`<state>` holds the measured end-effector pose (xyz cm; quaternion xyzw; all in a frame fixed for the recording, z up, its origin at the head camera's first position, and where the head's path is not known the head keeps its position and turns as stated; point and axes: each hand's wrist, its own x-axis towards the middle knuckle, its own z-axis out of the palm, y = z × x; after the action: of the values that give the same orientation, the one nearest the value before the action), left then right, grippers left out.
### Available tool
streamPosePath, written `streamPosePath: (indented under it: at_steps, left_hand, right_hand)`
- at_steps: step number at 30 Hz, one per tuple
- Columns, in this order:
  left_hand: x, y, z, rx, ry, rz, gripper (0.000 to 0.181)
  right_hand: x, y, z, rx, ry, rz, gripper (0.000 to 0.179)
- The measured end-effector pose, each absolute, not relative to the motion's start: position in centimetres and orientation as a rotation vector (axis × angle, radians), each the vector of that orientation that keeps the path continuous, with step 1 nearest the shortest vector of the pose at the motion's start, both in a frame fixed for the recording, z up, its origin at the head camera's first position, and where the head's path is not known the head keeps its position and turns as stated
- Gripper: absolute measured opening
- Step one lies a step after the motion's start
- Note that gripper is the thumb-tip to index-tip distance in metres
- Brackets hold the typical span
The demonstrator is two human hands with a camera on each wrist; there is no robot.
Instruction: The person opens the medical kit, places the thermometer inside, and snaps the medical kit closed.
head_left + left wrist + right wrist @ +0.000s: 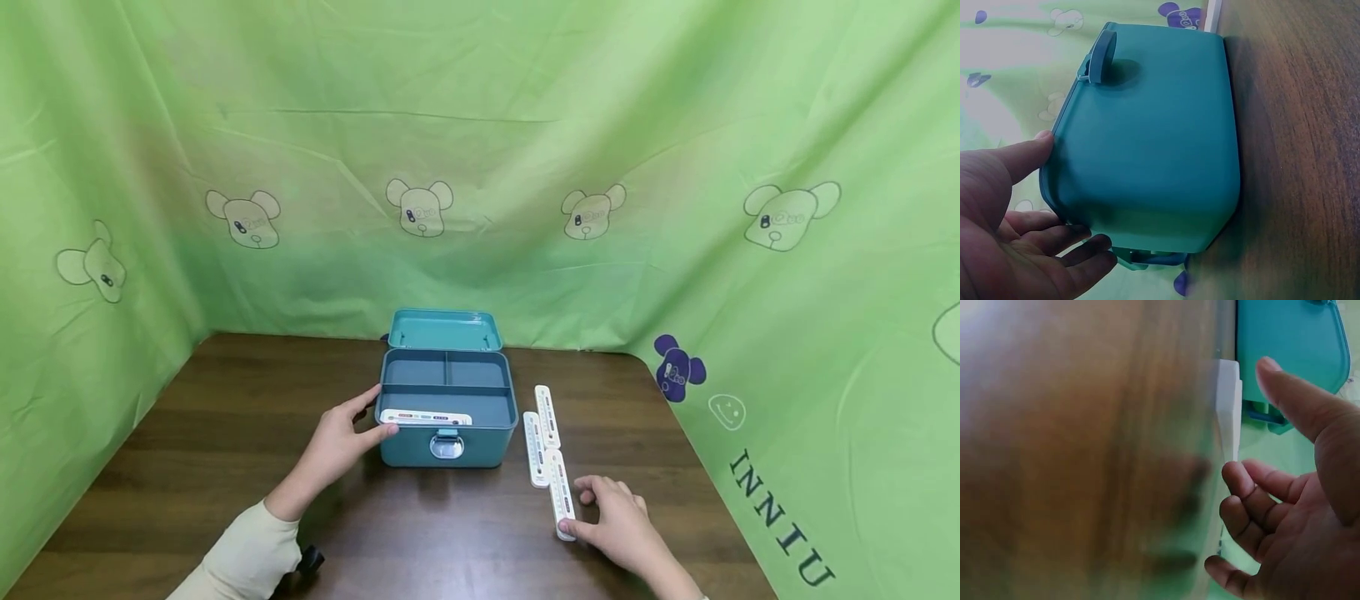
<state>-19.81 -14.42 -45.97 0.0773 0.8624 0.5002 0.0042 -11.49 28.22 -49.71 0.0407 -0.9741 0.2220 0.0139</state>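
Beside teal box [408,450], white strips [560,492] near right hand [618,521]; print illegibly small.

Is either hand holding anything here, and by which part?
Nothing is clearly gripped: the left hand touches the teal box at its near left corner; the right hand, unclosed, is at the nearest white strip.

The head camera faced forward and down over the table [225,417]; both wrist cameras, I observed, sat low and close, turned sideways; all views shared the box [408,450].
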Motion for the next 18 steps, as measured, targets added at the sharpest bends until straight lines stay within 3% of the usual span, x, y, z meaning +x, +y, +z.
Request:
streamPosePath:
  at_steps: [8,18]
  left_hand:
    - [-19.57,-14.37,-45.99,0.238,2.706,1.568,0.081]
    - [-19.84,-14.46,-45.87,0.241,2.718,1.561,0.081]
  right_hand:
    - [-10.81,27.76,-50.18,0.066,-3.08,0.659,0.078]
    - [-10.5,27.33,-49.67,0.004,-3.101,0.589,0.047]
